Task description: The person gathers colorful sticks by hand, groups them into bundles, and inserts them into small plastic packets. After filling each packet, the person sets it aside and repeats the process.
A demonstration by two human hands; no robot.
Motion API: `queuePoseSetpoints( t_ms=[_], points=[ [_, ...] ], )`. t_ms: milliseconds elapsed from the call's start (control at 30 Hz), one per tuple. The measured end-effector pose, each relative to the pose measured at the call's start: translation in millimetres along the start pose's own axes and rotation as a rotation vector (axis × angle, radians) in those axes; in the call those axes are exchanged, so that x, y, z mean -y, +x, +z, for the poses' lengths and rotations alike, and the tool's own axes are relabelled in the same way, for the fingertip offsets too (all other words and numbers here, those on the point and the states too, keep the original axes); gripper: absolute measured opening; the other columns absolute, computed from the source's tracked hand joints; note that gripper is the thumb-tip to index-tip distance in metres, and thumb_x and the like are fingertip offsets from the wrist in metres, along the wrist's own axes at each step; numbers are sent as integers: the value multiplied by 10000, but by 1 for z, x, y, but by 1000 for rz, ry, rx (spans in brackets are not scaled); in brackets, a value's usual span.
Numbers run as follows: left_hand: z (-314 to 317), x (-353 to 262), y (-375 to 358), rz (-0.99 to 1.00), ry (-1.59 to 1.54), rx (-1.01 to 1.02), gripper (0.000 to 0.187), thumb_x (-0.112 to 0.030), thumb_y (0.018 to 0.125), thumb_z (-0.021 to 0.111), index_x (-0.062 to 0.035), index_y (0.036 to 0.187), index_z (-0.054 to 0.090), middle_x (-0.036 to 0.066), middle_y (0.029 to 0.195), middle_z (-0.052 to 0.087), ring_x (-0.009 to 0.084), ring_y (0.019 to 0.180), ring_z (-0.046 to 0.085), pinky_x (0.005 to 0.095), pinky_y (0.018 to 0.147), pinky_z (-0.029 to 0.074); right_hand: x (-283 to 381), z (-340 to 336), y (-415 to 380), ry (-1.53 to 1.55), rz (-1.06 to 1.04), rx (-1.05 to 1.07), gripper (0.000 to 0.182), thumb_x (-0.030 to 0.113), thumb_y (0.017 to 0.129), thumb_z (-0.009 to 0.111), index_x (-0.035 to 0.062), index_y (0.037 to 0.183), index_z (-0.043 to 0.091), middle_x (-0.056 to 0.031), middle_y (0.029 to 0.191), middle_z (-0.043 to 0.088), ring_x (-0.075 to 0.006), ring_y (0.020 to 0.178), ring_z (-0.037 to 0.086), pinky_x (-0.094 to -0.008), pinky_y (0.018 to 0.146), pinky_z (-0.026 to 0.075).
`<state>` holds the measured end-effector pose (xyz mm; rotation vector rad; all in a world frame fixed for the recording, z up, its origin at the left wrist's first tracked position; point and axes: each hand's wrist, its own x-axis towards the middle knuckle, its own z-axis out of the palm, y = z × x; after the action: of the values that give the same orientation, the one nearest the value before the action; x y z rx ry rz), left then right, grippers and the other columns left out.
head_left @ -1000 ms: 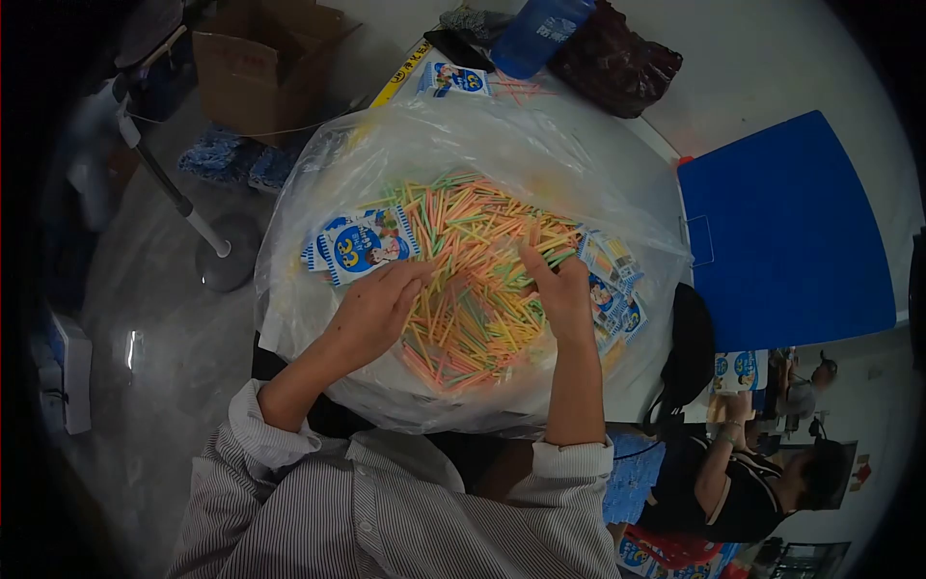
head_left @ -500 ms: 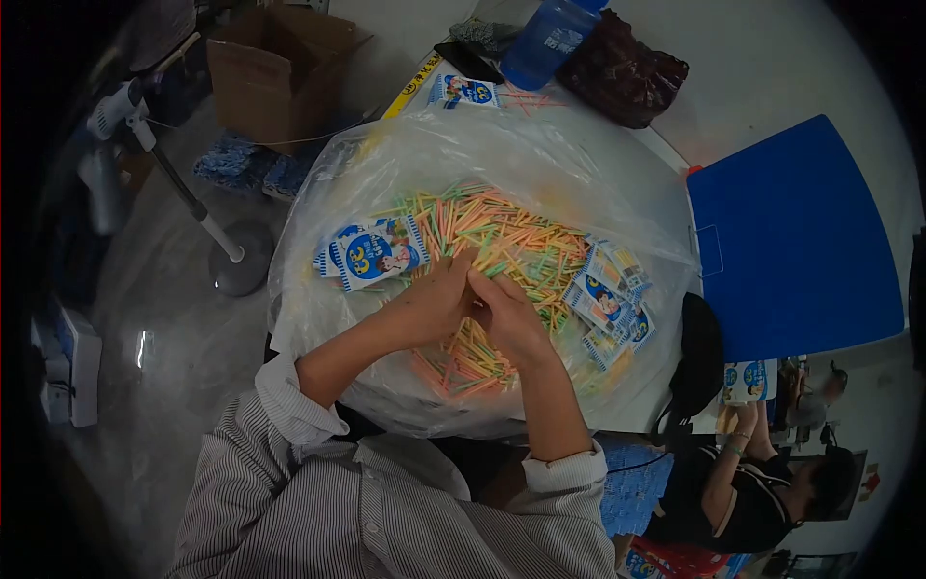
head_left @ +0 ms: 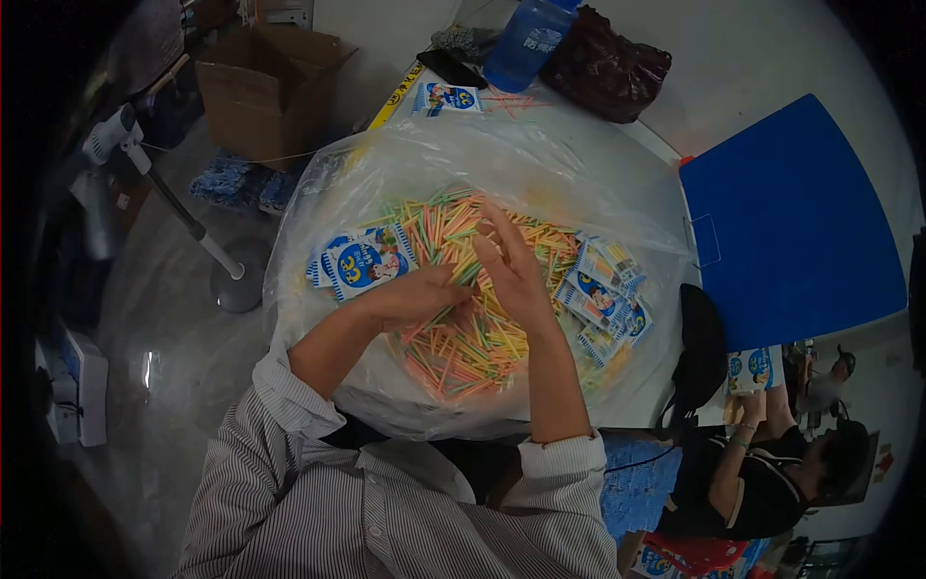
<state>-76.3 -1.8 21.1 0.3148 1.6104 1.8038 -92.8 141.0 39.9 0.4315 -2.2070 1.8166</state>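
Over the wide mouth of a clear plastic bag [head_left: 579,159] the person's two hands meet, sleeves of a striped shirt [head_left: 386,511] rolled just past the wrists. The bag sits on the near edge of a white table [head_left: 762,58] and holds a loose heap of thin coloured sticks [head_left: 473,338] in pink, orange, yellow and green. The left hand [head_left: 410,294] lies low on the heap, fingers curled inward and closed around a small bunch of the sticks, whose ends poke out toward the other palm. The right hand [head_left: 511,270] stands more upright just beside it, fingers stretched and slightly spread, their tips up over the heap; the heel of the hand touches the left hand, and I cannot tell whether it pinches any stick.

Printed blue and white packets [head_left: 362,261] lie inside the bag at the left rim of the heap, and more packets [head_left: 603,294] are piled at its right rim. Farther back on the table rest another single packet [head_left: 446,96], a blue water bottle [head_left: 526,39] and a dark crumpled bag [head_left: 603,68]. A blue board [head_left: 791,222] lies to the right. On the floor to the left stand a cardboard box [head_left: 265,87] and a fan stand [head_left: 236,280]. Lower right, another person [head_left: 762,482] sits holding a packet.
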Motion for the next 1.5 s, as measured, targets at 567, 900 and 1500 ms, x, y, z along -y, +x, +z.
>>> queuePoseSetpoints(
  t_ms=[567, 900, 1500],
  points=[
    [-10, 11, 17, -26, -399, -21, 177, -171, 856, 468, 0, 886, 506, 65, 737, 558, 121, 602, 544, 217, 505, 454, -21, -9, 25, 310, 228, 147, 242, 159, 884, 398, 8, 1057, 474, -60, 955, 577, -133, 881, 545, -264, 785, 412],
    [-14, -9, 18, 342, -827, -407, 146, -175, 880, 419, -34, 876, 459, 45, 779, 487, 132, 714, 513, 245, 652, 462, -7, 23, -26, 252, 259, -219, 400, 253, 886, 394, -3, 1193, 374, -127, 1172, 431, -175, 1075, 426, -287, 904, 329],
    [-1, 6, 13, 353, -659, -651, 202, -168, 861, 444, -16, 992, 468, 73, 877, 544, 157, 820, 532, 281, 719, 445, -9, 66, -42, 996, 420, -74, 373, 268, 906, 323, 36, 1189, 393, -73, 1129, 472, -149, 1029, 451, -284, 873, 352]
  ],
)
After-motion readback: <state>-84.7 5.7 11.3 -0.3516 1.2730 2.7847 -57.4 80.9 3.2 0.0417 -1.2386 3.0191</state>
